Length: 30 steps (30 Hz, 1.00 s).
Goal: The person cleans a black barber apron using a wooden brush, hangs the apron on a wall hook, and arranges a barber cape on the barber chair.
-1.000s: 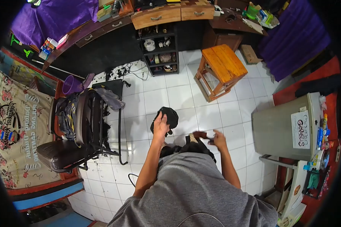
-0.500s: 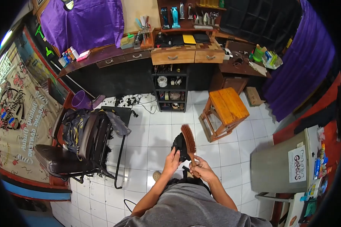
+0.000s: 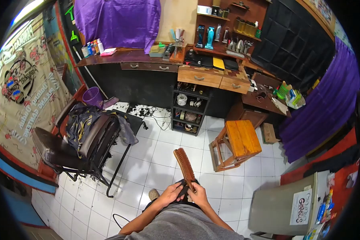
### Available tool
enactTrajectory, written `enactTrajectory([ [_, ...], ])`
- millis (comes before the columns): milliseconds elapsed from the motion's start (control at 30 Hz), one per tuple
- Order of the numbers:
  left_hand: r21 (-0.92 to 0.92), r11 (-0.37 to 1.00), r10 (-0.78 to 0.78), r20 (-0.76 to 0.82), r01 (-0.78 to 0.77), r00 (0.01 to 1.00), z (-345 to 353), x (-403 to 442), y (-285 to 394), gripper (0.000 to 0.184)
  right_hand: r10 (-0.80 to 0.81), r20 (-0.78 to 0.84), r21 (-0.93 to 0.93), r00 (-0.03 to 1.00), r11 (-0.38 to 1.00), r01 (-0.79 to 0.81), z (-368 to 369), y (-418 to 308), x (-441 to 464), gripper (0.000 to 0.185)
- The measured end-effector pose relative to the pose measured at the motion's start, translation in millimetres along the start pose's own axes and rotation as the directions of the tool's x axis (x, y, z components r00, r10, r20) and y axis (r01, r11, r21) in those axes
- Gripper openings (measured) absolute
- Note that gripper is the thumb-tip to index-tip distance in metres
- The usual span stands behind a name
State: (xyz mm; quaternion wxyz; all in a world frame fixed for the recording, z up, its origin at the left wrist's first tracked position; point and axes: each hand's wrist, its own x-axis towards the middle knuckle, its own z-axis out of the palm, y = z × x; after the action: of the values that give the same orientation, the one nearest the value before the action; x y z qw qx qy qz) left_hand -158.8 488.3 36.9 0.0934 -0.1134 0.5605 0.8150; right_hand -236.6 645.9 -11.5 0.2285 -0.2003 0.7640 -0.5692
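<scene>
My right hand point(image 3: 198, 195) is closed around the handle of a brown bristle brush point(image 3: 185, 165), held up in front of my waist with its bristled head pointing away from me. Close beside it, my left hand point(image 3: 171, 194) grips a black object point(image 3: 183, 184), mostly covered by fingers; its kind I cannot make out. The two hands are nearly together, low over my grey shirt.
A barber chair point(image 3: 94, 136) draped with a patterned cape point(image 3: 82, 124) stands left. A wooden stool point(image 3: 242, 138) is ahead right, before a counter with drawers point(image 3: 199, 77). A black shelf rack point(image 3: 174, 120) stands below. Cut hair and a cable lie on the tiles; a grey bin point(image 3: 274, 204) is right.
Both hands have drawn lower and closer to my body. The brush now leans left, and the black object has come down with my left hand. The view has tilted and shifted.
</scene>
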Motion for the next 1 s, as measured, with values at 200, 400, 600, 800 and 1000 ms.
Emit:
enactTrajectory([
  [200, 0.284, 0.955, 0.095, -0.028, -0.083, 0.995, -15.5, -16.3, -12.8, 0.031, 0.181, 0.09, 0.081, 0.979, 0.979, -0.188, 9.0, -35.0, -0.3, 0.015],
  [400, -0.205, 0.979, -0.068, -0.219, 0.022, 0.973, -21.3, -6.1, -38.6, 0.026, 0.035, 0.125, 0.058, 0.992, 0.997, -0.042, 27.1, -42.5, 4.5, 0.018],
  [600, -0.676, 0.718, -0.317, -0.109, 0.163, 0.942, -21.5, 9.1, -38.7, 0.024, 0.064, 0.248, 0.292, 0.967, 0.947, -0.138, 23.0, -64.5, -1.6, 0.012],
  [800, 0.138, 0.942, 0.33, -0.563, -0.307, 0.758, -112.2, 11.8, -31.0, 0.023, -0.059, -0.247, 0.188, 0.967, 0.976, 0.108, -8.9, -69.4, -10.0, 0.012],
  [1000, -0.01, 0.959, 0.203, -0.67, -0.282, 0.714, -126.5, -23.8, 48.4, 0.022, 0.077, -0.37, 0.728, 0.926, 0.643, 0.238, -94.8, -52.9, -5.1, 0.014],
])
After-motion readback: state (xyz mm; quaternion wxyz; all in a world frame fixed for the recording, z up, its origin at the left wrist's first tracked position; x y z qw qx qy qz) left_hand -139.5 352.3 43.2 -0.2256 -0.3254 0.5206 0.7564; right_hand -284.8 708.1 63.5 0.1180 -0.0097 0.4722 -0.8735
